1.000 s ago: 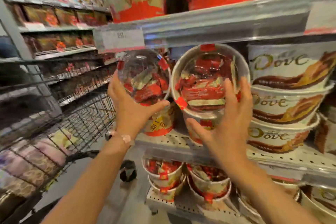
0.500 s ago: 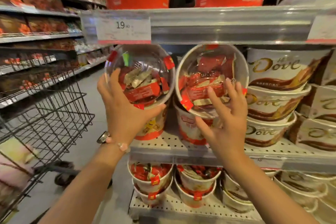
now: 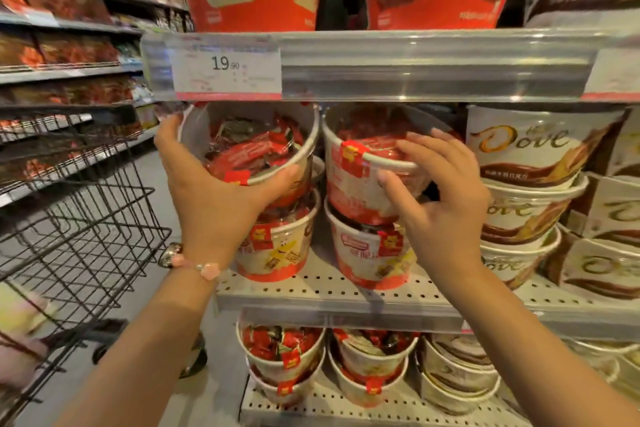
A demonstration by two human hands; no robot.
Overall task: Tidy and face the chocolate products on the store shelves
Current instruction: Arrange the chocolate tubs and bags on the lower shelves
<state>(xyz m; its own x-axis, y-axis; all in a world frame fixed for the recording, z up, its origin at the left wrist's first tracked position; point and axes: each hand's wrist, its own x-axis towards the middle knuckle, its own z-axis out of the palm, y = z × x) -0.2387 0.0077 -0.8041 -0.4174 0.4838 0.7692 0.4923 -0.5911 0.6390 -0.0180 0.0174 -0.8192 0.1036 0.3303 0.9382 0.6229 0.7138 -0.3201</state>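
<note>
Two clear-lidded tubs of red-wrapped chocolates sit tilted on top of other tubs on the middle shelf [image 3: 322, 291]. My left hand [image 3: 211, 198] grips the left top tub [image 3: 252, 146] from below, thumb at its front rim, fingers round its left side. My right hand [image 3: 440, 198] holds the right top tub [image 3: 363, 170], fingers curled over its lid rim and thumb on its wall. Under them stand a left bottom tub [image 3: 277, 246] and a right bottom tub [image 3: 370, 260], upright with labels facing out.
Stacked Dove tubs [image 3: 533, 156] fill the shelf to the right. A price rail [image 3: 346, 66] with a 19.90 tag hangs just above the tubs. More tubs [image 3: 284, 357] sit on the shelf below. A wire shopping cart [image 3: 76, 225] stands at my left in the aisle.
Both top tubs have tipped back from lids facing me toward upright and moved further in under the price rail. My hands shifted from the lids to the rims and walls.
</note>
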